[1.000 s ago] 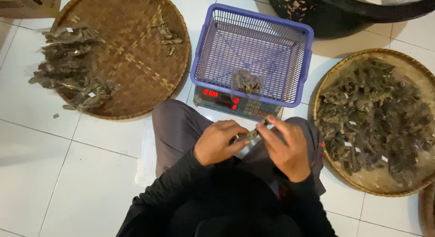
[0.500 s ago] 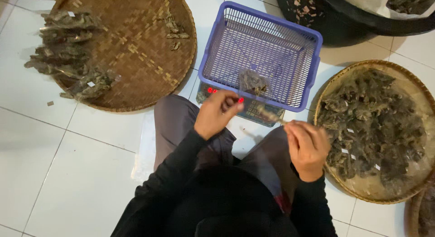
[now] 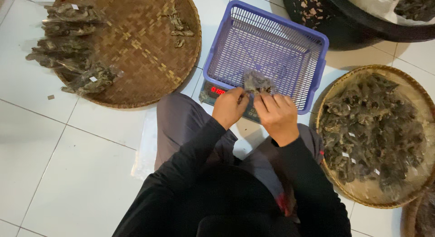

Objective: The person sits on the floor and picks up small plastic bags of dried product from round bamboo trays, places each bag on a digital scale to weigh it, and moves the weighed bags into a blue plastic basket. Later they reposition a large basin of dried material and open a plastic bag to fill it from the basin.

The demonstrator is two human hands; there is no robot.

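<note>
Now both hands, left hand (image 3: 230,108) and right hand (image 3: 277,117), have rejoined, gripping the small packet (image 3: 257,82) over the basket (image 3: 265,51)

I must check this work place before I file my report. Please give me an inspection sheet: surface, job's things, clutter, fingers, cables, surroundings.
Surface: white tiled floor; person sits on it.
Job's things: small clear packet of dark dried pieces, held over the purple basket that stands on a scale with red digits.
Clutter: filled packets on the left woven tray; loose dried pieces on the right woven tray.
Fingers: left hand and right hand both pinch the packet.
Cables: nothing seen.
Surroundings: dark tub at top right.
</note>
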